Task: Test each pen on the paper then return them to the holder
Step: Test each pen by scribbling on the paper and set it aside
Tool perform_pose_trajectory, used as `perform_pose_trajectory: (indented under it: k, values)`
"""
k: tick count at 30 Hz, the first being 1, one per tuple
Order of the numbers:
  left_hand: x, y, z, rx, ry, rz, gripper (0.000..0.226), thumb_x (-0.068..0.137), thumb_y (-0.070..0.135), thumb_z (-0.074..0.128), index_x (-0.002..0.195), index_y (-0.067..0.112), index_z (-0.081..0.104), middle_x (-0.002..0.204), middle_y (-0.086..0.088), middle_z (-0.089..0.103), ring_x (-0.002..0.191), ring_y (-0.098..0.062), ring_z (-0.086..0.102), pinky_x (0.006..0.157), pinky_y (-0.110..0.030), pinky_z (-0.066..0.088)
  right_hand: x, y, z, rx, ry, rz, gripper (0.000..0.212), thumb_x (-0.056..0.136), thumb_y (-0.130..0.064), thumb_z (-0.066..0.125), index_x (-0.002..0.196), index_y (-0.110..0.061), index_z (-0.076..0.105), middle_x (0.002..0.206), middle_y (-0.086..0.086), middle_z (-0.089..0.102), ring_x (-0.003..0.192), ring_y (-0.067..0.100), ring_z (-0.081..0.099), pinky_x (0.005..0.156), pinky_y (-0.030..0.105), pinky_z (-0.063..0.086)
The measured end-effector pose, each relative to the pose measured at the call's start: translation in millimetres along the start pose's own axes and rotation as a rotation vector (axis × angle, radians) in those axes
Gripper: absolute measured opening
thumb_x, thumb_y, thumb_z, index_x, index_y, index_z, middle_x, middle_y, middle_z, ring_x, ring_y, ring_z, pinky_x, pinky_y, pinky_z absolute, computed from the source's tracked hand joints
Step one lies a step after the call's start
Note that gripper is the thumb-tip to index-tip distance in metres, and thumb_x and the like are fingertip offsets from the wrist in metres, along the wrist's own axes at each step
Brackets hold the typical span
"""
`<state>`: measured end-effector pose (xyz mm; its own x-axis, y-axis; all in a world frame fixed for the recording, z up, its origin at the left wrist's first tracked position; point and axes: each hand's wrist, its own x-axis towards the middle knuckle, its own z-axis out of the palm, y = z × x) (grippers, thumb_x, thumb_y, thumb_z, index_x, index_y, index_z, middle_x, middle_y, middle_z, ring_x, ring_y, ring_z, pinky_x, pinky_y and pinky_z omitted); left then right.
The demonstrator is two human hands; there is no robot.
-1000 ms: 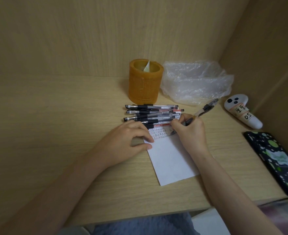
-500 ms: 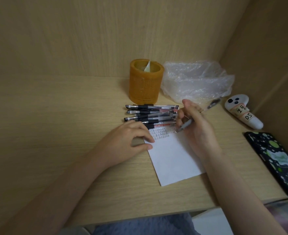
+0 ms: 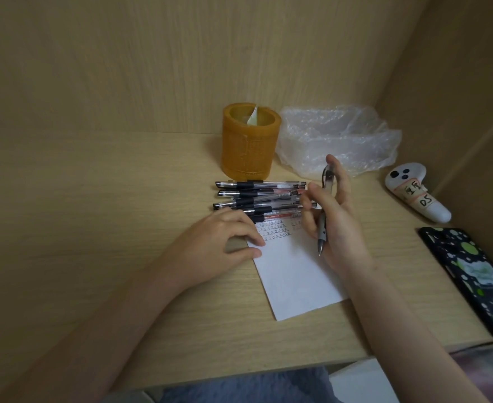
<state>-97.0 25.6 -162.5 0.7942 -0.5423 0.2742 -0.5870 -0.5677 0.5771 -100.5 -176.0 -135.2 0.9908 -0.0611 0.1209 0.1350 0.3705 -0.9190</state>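
Now the right hand [image 3: 331, 216] is lifted off the paper [image 3: 294, 274], its fingers loosely spread apart from the ones curled round a pen [image 3: 322, 231]. The pen stands almost on end above the paper's right edge, tip pointing down and back toward the person. The left hand [image 3: 225, 239] lies at the paper's left edge, fingertips and thumb pressed flat on the sheet to pin it. Short rows of test marks, some dark and some red, fill the paper's far end, while the rest is blank. Just beyond that far end lies a pile of pens [image 3: 257, 196], side by side. Further beyond the paper stands the orange holder [image 3: 249, 141], with only a pale scrap showing inside and no pens. So the testing looks well under way, but returning the pens appears not yet begun; I cannot tell which of the pile have been tried. Half a second ago the pen slanted with its tip at the marked rows; since then it has been raised and swung round, seemingly done with. The left hand has not moved.
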Motion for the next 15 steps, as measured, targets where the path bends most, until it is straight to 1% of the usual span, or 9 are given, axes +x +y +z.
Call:
perform_pose_trajectory:
  k: [2,6,10,12,15]
  values:
    - [-0.1,0.2,-0.2,-0.002,0.000,0.004,0.018,0.077,0.045,0.062,0.093,0.037,0.068,0.099,0.023,0.056,0.101,0.001,0.051,0.091,-0.027,0.041,-0.8,0.0,0.9,-0.003,-0.004,-0.008,0.059,0.097,-0.005,0.045,0.143,-0.035,0.028,0.063,0.005,0.047,0.037,0.008,0.035,0.035,0.017,0.033]
    - [-0.1,1.1,-0.8,-0.004,0.008,0.007,0.033,0.074,0.056,0.051,0.092,0.036,0.069,0.098,0.022,0.057,0.099,0.002,0.050,0.090,-0.020,0.039,-0.8,-0.1,1.3,0.009,0.002,0.001,0.065,0.096,-0.002,0.047,0.145,-0.034,0.019,0.056,0.001,0.050,0.036,0.008,0.037,0.037,0.016,0.034]
    - [0.4,0.7,0.0,0.001,0.006,-0.003,0.024,0.075,0.050,0.058,0.092,0.037,0.069,0.098,0.023,0.057,0.100,0.001,0.051,0.091,-0.023,0.040,-2.4,-0.5,2.5,-0.022,0.007,-0.002,0.059,0.095,-0.001,0.048,0.142,-0.029,0.027,0.057,0.003,0.051,0.036,0.008,0.037,0.036,0.017,0.033]
    - [0.4,0.7,-0.1,-0.001,0.007,0.001,0.029,0.074,0.054,0.054,0.092,0.037,0.069,0.099,0.023,0.057,0.100,0.001,0.051,0.091,-0.022,0.040,-2.6,0.3,3.1,-0.033,0.008,0.006,0.055,0.095,-0.002,0.048,0.140,-0.026,0.029,0.057,0.002,0.051,0.036,0.007,0.039,0.036,0.016,0.034]
    - [0.3,1.8,-0.8,0.001,0.010,0.005,0.034,0.073,0.057,0.050,0.093,0.036,0.069,0.099,0.022,0.057,0.101,0.002,0.050,0.091,-0.021,0.039,-1.2,2.6,4.5,-0.016,0.025,0.028,0.051,0.095,-0.002,0.049,0.138,-0.017,0.028,0.055,0.000,0.052,0.035,0.007,0.041,0.034,0.016,0.035]
